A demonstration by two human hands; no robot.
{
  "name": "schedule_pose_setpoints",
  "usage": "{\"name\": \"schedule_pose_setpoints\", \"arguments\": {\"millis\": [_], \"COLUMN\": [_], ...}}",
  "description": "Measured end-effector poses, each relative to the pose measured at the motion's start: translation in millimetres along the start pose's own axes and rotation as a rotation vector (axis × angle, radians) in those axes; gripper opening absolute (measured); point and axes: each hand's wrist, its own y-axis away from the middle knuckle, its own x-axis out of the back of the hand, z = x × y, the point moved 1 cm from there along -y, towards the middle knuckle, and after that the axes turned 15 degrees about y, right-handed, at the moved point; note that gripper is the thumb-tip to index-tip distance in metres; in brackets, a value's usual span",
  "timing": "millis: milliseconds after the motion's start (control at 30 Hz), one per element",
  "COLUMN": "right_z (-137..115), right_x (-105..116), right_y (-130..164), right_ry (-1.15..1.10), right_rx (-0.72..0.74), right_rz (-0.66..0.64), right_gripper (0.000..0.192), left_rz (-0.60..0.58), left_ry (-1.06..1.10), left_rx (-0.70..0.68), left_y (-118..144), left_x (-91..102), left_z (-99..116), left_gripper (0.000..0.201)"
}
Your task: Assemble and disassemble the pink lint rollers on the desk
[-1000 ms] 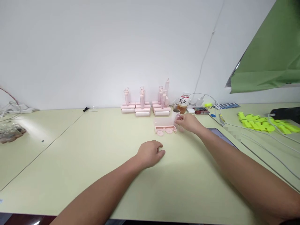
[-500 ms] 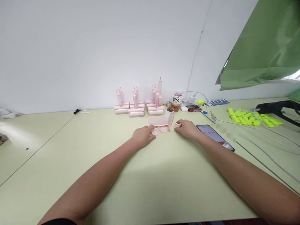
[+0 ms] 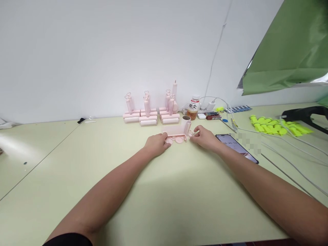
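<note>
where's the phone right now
In the head view the phone lies flat on the table, right of centre, just beside the right hand and its forearm, with the yellow-green pieces farther right.

The desk [image 3: 164,198] is pale yellow-green. The small parts tray [image 3: 176,131] at its far middle is pale pink, as are the lint rollers [image 3: 148,114] along the far edge. The bottle [image 3: 193,108] holds amber drink under a white label with black characters. The markers [image 3: 271,124] at the right edge are neon yellow. The backdrop sheet [image 3: 289,48] is green.
</note>
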Motion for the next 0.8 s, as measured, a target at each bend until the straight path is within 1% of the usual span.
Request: {"name": "schedule_pose_setpoints", "arguments": {"millis": [67,133,167,233,333,433,533,600,700,800], "right_z": [1,2,3,4,8,10,11,10,10,9], "right_x": [-1,-2,-2,-3,-5,-6,-6,-5,-6,-6], "right_y": [4,6,7,9,11,11,11,11,12,13], "right_ry": [-0.048,-0.083,-0.104,-0.15,-0.192,-0.218,-0.254,-0.277,-0.311,-0.351], "right_rx": [0.007,0.02,0.026,0.035,0.038,0.037,0.024,0.004,-0.041,-0.062], "right_rz": [-0.006,-0.001,0.001,-0.001,0.002,-0.003,-0.014,-0.023,-0.039,-0.043], "right_gripper": [0.032,0.026,0.024,0.022,0.022,0.021,0.02,0.02,0.019,0.02], "left_rz": [0.006,0.026,0.051,0.147,0.312,0.41,0.488,0.511,0.515,0.513], "left_ry": [0.005,0.022,0.037,0.071,0.089,0.082,0.089,0.11,0.163,0.21], "left_rx": [0.009,0.012,0.015,0.04,0.117,0.2,0.281,0.316,0.305,0.267], "left_y": [2,3,4,3,-3,-14,-26,-33,-46,-62], "left_x": [-0.4,0.2,1.6,8.3,29.2,58.0,83.6,94.2,99.0,94.3], "left_z": [0,-2,-4,-13,-38,-72,-102,-113,-113,-101], "left_gripper": [0.03,0.039,0.042,0.043,0.032,0.025,0.027,0.03,0.033,0.04]}}
